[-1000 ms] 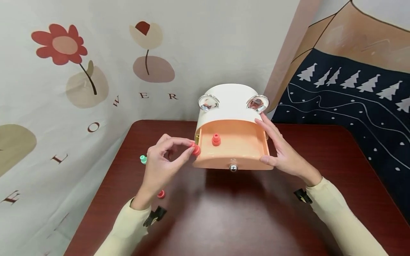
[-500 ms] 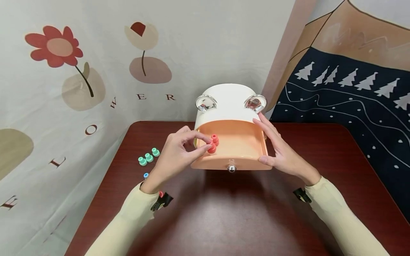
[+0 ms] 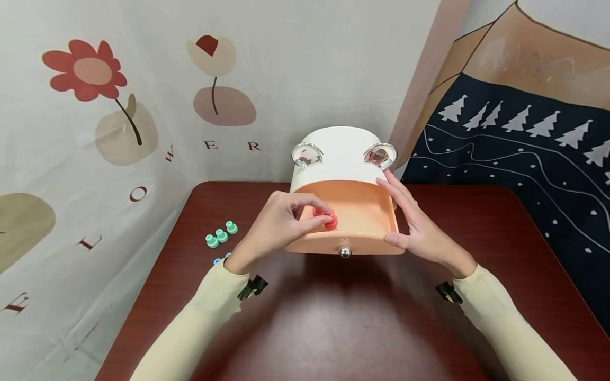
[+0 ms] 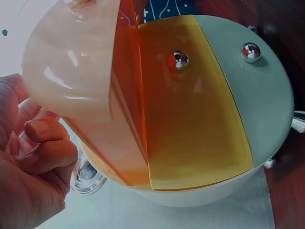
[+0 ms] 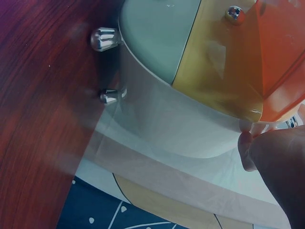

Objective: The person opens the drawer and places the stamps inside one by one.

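In the head view my left hand (image 3: 278, 222) reaches over the left side of the pulled-out peach drawer (image 3: 367, 209). Thumb and index finger pinch a small stepped red peg (image 3: 331, 222) low inside it. A second red peg (image 3: 317, 211) is partly hidden behind these fingers. My right hand (image 3: 419, 227) rests against the right of the small white cabinet (image 3: 345, 140), its thumb on the drawer's front corner and its fingers extended along the side. From the left wrist, the same hand (image 4: 38, 152) shows beside the drawer, which hides the peg.
Three green pegs (image 3: 221, 235) stand in a slanted row on the left of the dark red table (image 3: 362, 328). Blue pegs (image 3: 217, 261) lie partly behind the left wrist. Below the peach drawer, yellow (image 4: 190, 124) and green (image 4: 252, 95) drawers with silver knobs are closed.
My left hand has carried the red peg rightward, from outside the drawer's left edge to inside, past the peg standing there. My right hand has stayed at the cabinet's side.
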{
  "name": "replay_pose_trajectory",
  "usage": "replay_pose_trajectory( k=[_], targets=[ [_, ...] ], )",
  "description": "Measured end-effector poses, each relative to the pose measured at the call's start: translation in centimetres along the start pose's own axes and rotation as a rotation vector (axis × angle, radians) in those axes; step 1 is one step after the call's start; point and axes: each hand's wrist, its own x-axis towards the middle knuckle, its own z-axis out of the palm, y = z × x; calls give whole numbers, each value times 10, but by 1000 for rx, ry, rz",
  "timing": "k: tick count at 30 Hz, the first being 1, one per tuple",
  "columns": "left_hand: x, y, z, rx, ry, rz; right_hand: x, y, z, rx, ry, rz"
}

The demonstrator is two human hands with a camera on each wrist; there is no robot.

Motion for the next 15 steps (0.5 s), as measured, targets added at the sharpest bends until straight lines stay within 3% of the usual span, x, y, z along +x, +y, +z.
replay_pose_trajectory(
  k=[9, 15],
  targets=[
    [15, -4, 6, 53, -79, 30, 0, 1, 0, 5, 6, 5],
    [17, -6, 5, 84, -145, 4, -1, 2, 3, 15, 4, 7]
  ],
)
